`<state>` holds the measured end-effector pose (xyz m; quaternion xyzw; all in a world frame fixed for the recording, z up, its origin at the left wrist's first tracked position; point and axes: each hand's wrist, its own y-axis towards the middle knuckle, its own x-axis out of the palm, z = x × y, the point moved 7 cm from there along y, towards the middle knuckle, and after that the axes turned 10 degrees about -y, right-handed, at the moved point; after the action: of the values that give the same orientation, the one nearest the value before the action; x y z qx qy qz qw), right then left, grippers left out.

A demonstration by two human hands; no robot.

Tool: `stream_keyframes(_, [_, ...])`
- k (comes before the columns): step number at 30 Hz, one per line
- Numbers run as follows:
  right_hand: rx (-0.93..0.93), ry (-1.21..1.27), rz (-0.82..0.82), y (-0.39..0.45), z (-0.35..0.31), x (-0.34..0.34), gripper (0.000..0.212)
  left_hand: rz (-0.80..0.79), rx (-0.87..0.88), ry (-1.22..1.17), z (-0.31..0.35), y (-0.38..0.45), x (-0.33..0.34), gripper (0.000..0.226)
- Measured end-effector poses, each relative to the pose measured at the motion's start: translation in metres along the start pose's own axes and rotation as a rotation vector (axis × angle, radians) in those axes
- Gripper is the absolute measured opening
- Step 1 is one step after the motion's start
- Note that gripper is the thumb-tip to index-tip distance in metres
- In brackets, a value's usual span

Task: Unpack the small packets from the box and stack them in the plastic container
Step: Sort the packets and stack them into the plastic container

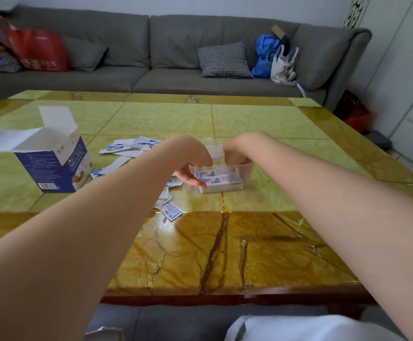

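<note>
A clear plastic container (246,171) stands mid-table with a stack of blue-and-white packets (221,181) inside. My left hand (192,166) curls over the container's left rim, thumb against its outer wall and on the stack. My right hand (235,153) reaches down into the container from the far side, its fingertips hidden among the packets. The blue-and-white box (52,163) stands open on the left with its flaps up. Loose packets (129,146) lie scattered between box and container, and one packet (172,211) lies nearer to me.
The green and amber tiled table (225,254) extends towards me. Behind it is a grey sofa (171,57) with a checked cushion (224,60), a red bag (38,50) and a blue bag (265,55).
</note>
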<state>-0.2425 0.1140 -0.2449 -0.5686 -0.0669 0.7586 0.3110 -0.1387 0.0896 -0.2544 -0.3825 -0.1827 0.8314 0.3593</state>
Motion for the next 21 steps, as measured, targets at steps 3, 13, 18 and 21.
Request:
stream_keyframes(3, [0.005,0.013,-0.010,0.002,0.000,0.002,0.029,0.037,0.048,-0.007,0.001,-0.001,0.001,0.045])
stream_keyframes(13, [0.030,0.016,0.068,-0.017,-0.002,-0.011,0.022,0.098,0.113,0.123,0.009,-0.003,-0.002,0.039])
stream_keyframes(18, [-0.040,0.372,0.162,-0.034,-0.017,-0.048,0.027,0.245,0.262,0.104,0.026,-0.027,-0.033,0.032])
stream_keyframes(21, [-0.165,0.505,0.263,-0.052,-0.045,-0.068,0.025,0.339,0.336,0.071,0.018,-0.042,-0.060,0.028])
